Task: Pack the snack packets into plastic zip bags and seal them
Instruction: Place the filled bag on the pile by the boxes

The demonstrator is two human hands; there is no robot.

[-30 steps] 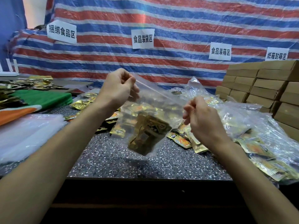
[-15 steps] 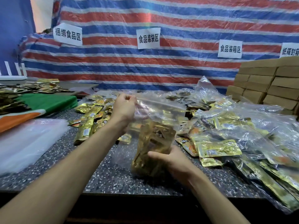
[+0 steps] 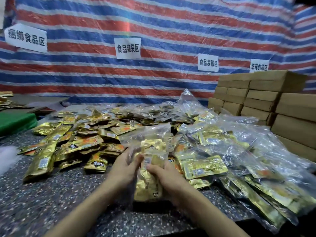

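Head view: a clear plastic zip bag point(image 3: 154, 134), stuffed with gold foil snack packets point(image 3: 147, 189), stands upright on the dark speckled stone table point(image 3: 51, 202), close to its near edge and just in front of the person. Both forearms reach in from below and meet at the bag's middle. The left hand point(image 3: 125, 167) wraps the left side with curled fingers; the right hand point(image 3: 166, 177) clasps the right side, its thumb pressed on the front face. Both hold the bag firmly between them. The bag's top stands crumpled above the hands; whether the zip is closed cannot be told.

Just behind and to the left lies a loose heap of gold foil packets point(image 3: 77, 139), spread across the table. To the right, touching the heap, is a pile of filled clear bags point(image 3: 239, 151). Brown cardboard boxes point(image 3: 273, 103) are stacked at far right. A green cloth point(image 3: 15, 122) lies at the left edge. Behind everything hangs a red, white and blue striped tarp point(image 3: 153, 23) bearing white paper signs point(image 3: 127, 48).
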